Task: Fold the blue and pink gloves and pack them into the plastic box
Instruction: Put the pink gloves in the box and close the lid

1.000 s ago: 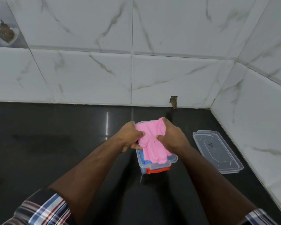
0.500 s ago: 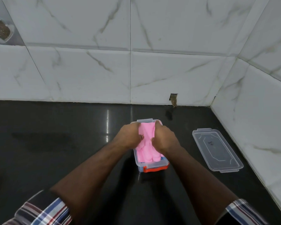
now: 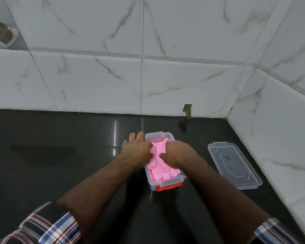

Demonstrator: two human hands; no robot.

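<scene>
Head view: hands (image 3: pixel 158 154) inside box (image 3: pixel 165 182) rim

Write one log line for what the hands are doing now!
left hand + right hand: pressing pink gloves into plastic box | lid: off, right of box | blue: barely visible

Your counter (image 3: pixel 60 164) is a glossy black slab that runs back to the white marbled wall tiles and into the corner on your right. It mirrors a thin streak of light just left of centre and carries a dull, smeared patch toward the left. Two things sit directly on it: the clear plastic box (image 3: pixel 165 182), near the middle with an orange-red clip at its near end, and the clear lid (image 3: pixel 234 164), lying flat to the right of the box, apart from it, near the side wall.
</scene>
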